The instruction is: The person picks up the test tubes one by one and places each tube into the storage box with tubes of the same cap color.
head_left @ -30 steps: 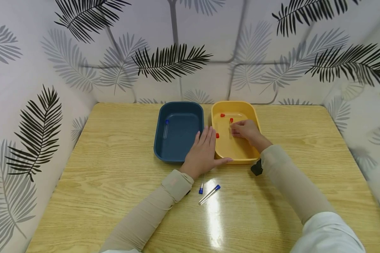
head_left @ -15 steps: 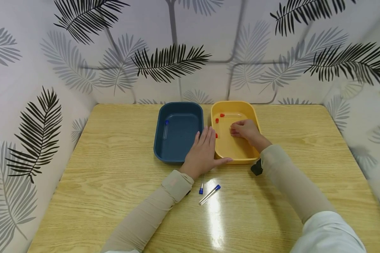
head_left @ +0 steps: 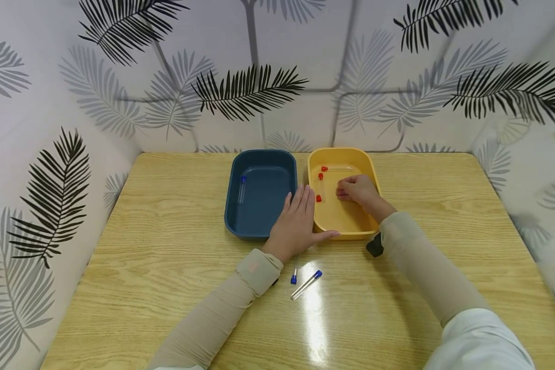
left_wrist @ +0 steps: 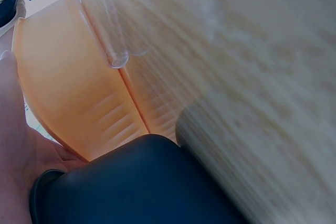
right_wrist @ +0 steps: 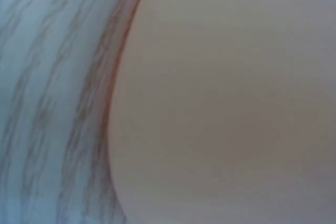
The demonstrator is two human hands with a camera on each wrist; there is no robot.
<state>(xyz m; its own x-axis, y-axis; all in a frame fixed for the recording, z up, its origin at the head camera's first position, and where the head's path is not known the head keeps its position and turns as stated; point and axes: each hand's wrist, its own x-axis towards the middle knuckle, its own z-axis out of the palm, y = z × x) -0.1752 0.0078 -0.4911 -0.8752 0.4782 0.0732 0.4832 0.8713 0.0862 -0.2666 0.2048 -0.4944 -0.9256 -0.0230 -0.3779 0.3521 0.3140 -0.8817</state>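
My right hand [head_left: 362, 192] is inside the yellow tray [head_left: 347, 234], palm down, fingers bent towards the left, with nothing visible between them. Left of its fingertips lie clear tubes with red caps: one [head_left: 339, 169] along the back wall, another [head_left: 321, 185] pointing towards me, and a third red cap [head_left: 318, 198] by the left wall. My left hand [head_left: 296, 223] lies across the touching rims of the yellow tray and the dark blue tray [head_left: 259, 237], fingers straight, thumb along the yellow front rim. The right wrist view mostly shows the yellow tray's blurred wall [right_wrist: 210, 103].
One blue-capped tube [head_left: 242, 190] lies in the blue tray. Two more are on the wooden table [head_left: 166, 231] in front: a tilted one [head_left: 306, 285] and one whose blue cap [head_left: 293, 279] shows beyond the left wrist. A leaf-patterned cloth [head_left: 277, 123] hangs behind the table.
The red-capped tube that was at my right fingertips has been let go and rolled left to the tray's wall, then slightly back. Both hands have stayed nearly still.
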